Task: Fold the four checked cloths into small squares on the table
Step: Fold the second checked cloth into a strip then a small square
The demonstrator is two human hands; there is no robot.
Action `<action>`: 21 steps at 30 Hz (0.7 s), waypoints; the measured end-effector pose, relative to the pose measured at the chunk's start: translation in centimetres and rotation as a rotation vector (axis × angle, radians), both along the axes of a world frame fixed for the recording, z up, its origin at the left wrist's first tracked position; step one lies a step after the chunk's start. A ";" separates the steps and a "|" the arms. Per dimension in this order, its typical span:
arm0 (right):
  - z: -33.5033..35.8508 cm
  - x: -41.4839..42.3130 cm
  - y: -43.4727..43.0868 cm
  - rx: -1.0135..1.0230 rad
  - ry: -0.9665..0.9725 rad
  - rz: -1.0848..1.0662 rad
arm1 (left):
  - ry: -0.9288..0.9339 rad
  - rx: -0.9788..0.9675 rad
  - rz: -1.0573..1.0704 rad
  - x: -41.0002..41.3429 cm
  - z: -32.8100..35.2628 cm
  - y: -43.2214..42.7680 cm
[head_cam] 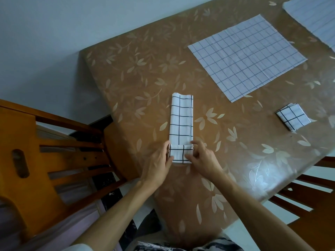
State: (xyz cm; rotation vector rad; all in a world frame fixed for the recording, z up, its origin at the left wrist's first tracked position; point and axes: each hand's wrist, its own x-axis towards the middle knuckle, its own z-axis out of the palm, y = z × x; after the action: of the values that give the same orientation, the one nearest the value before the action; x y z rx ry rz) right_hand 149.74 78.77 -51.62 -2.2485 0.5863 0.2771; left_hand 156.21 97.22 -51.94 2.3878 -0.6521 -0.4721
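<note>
A white cloth with black checks (181, 120) lies as a long narrow strip in the middle of the brown table (137, 73). Its near end is turned over into a short flap. My left hand (158, 163) pinches the flap's left edge and my right hand (203, 158) pinches its right edge. A small folded square cloth (293, 116) lies to the right. A large cloth (246, 57) is spread flat at the back right. A further cloth (315, 17) lies at the far right corner, cut off by the frame.
The table has a leaf-patterned glossy cover. A wooden chair (36, 160) stands to the left of the table. Another chair's slats (311, 192) show past the table's right edge. The table's near corner (181, 229) is in front of me.
</note>
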 end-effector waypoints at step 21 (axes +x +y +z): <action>-0.8 -2.4 -0.6 -0.445 -0.188 0.388 | -0.410 0.216 -0.379 1.2 -2.3 1.2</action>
State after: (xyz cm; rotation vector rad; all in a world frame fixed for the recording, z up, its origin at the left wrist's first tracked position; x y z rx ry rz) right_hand 147.30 78.17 -52.40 -2.7781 0.1091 0.1301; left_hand 157.37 98.45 -54.20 2.5949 -1.3108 -0.2105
